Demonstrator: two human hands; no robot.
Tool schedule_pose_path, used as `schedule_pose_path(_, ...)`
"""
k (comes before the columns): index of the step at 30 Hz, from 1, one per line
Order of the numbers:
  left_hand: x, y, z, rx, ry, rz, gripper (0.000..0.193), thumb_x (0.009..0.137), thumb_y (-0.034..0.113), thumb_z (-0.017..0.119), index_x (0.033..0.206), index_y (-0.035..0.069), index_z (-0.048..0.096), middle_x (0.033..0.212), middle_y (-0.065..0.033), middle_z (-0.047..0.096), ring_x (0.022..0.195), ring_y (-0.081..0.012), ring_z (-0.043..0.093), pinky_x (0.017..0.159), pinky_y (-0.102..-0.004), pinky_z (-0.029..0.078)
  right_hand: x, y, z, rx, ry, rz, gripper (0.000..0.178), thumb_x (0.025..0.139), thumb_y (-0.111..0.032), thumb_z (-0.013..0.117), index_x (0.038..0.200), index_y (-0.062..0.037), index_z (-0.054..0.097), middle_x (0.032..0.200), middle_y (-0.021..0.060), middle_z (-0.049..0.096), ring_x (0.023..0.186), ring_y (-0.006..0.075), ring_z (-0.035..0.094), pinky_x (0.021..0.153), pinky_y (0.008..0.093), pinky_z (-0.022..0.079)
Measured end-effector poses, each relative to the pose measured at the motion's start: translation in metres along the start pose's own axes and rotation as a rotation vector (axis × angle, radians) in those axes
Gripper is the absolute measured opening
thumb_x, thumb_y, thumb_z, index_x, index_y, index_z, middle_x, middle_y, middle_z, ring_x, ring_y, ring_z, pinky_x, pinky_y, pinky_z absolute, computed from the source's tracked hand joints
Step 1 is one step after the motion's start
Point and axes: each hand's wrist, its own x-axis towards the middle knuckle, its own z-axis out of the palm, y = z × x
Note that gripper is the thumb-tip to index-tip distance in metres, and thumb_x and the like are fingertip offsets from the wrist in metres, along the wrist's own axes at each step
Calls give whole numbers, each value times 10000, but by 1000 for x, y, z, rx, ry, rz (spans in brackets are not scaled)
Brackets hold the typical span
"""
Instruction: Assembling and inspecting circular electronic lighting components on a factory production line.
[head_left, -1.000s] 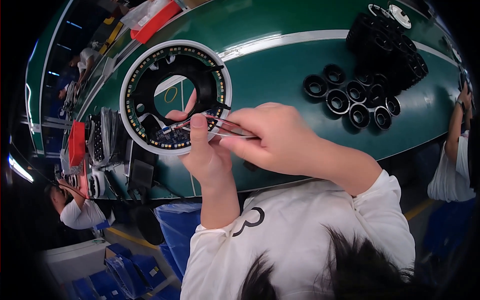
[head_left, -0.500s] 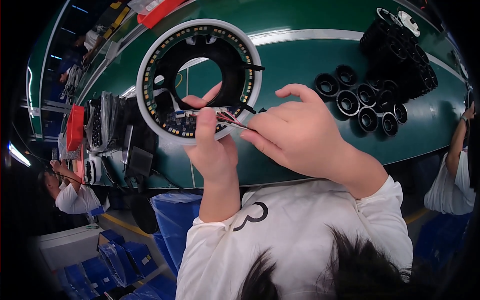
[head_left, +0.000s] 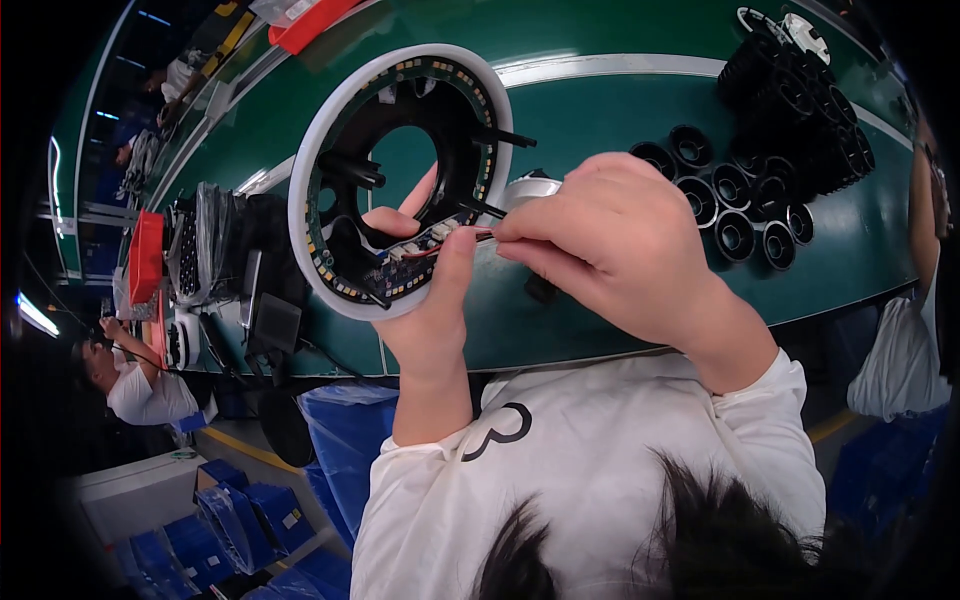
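Note:
My left hand (head_left: 430,315) grips the lower edge of a round white-rimmed housing (head_left: 303,235), its thumb inside the rim and other fingers showing through the central hole. Lining the housing is a ring of small lights, with black posts (head_left: 508,138) sticking up from the black interior. Near my left thumb lies a small circuit board (head_left: 400,272) with white connectors. Thin red and dark wires (head_left: 480,234) run from it to my right hand (head_left: 625,255), whose thumb and forefinger pinch them at the rim. Behind that hand, a silver-edged round part (head_left: 533,188) is partly hidden.
Several black cup-shaped rings (head_left: 735,236) stand on the green table (head_left: 600,105) at the right, beside a taller black stack (head_left: 790,110). On the left are a red bin (head_left: 147,255), bagged parts (head_left: 212,245) and a dark boxy device (head_left: 281,320). Other people sit at both sides.
The housing has tilted, so its interior posts show more. My left thumb has shifted right and down along the board. My right hand has moved slightly right, still pinching the wires.

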Motion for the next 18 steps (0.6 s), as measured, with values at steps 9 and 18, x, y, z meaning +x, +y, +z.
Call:
schedule_pose_path(9, -1, 18, -3, -153, 22, -140, 490, 680, -54, 596, 1118, 15, 389, 1013, -98, 453, 1022, -314, 524, 860, -410, 464, 1, 5, 2, -57, -76, -110, 162, 609, -57, 661, 760, -110, 634, 602, 4, 536, 529, 169, 509, 562, 283, 409)
schedule_pose_path(18, 2, 17, 2, -208, 34, -374, 482, 744, -28, 571, 1184, -18, 376, 1053, -195, 548, 849, -252, 613, 674, -383, 551, -3, 3, 16, -312, 20, -95, 78, 631, -110, 588, 701, -130, 563, 536, -20, 461, 496, 132, 492, 574, 266, 393)
